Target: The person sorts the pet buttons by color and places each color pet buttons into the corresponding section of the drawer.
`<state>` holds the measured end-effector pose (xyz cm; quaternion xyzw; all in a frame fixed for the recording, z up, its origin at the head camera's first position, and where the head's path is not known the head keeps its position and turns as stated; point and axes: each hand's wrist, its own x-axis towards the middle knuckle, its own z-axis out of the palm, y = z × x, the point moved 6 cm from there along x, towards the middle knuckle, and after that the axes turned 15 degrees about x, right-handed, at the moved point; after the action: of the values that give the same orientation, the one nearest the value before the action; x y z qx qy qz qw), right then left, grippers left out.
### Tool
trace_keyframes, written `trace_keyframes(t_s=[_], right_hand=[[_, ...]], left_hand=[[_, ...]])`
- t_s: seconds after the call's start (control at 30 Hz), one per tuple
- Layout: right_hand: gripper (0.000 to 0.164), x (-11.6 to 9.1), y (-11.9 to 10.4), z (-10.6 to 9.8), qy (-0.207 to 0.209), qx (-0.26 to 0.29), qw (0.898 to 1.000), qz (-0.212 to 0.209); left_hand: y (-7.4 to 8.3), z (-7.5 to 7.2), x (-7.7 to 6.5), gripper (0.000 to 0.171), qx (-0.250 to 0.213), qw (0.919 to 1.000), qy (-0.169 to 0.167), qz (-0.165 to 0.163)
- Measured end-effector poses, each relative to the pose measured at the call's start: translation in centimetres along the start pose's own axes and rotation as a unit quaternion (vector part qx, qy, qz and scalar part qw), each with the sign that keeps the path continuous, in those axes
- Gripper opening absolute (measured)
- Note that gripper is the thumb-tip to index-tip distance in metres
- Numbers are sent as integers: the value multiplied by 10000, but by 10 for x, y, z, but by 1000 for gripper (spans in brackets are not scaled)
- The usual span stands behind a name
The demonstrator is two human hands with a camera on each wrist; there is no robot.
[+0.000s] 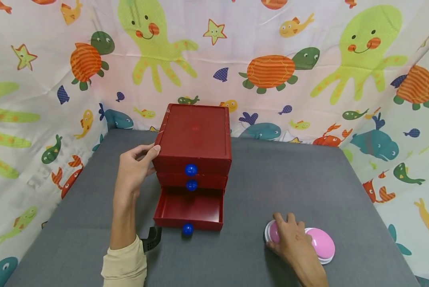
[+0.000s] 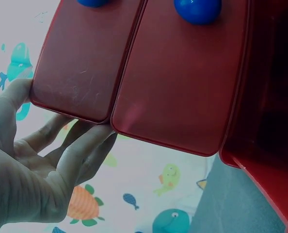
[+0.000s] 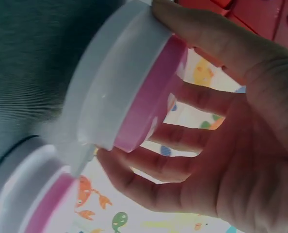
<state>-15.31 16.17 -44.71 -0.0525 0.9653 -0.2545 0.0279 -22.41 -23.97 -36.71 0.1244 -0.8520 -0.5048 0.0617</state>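
A red three-drawer unit (image 1: 196, 135) with round blue knobs stands on the grey table. Its bottom drawer (image 1: 188, 207) is pulled out, the red floor inside showing. My left hand (image 1: 137, 163) holds the unit's upper left corner, thumb at the top edge and fingers along the side. To the right, my right hand (image 1: 295, 241) grips a round pink-topped piece with a white base (image 3: 117, 73), thumb on one side and fingers curled round the other. Close beside it lies a second pink-and-white round piece (image 1: 322, 244), partly hidden by the hand in the head view.
The grey table (image 1: 279, 175) spreads around the drawer unit and both round pieces. Behind and at the sides hangs a white curtain (image 1: 207, 56) printed with sea animals. A dark band (image 1: 152, 239) sits at my left wrist near the open drawer.
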Motion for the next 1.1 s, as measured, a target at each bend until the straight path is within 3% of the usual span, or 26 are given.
trace_keyframes(t_s=[0.17,0.4,0.53,0.8,1.1], right_hand=[[63,2,-25,-12,395,174,9979,-478],[71,12,-78,-14,-82,428,9973,-590],[71,14,-106,-13,25,557,9938,-960],[73,24,-140,3,112,598,9871,-1479],[60,37,-163,31,158,609,9784,-1968]], left_hand=[[-2,1,1,56,-48,10000,-81,-20],[-5,2,1,56,-93,9999,-73,-87],[-4,1,0,55,-87,9999,-34,-74],[-3,0,0,54,-156,9998,-25,-86],[-2,1,0,53,-277,9996,23,-86]])
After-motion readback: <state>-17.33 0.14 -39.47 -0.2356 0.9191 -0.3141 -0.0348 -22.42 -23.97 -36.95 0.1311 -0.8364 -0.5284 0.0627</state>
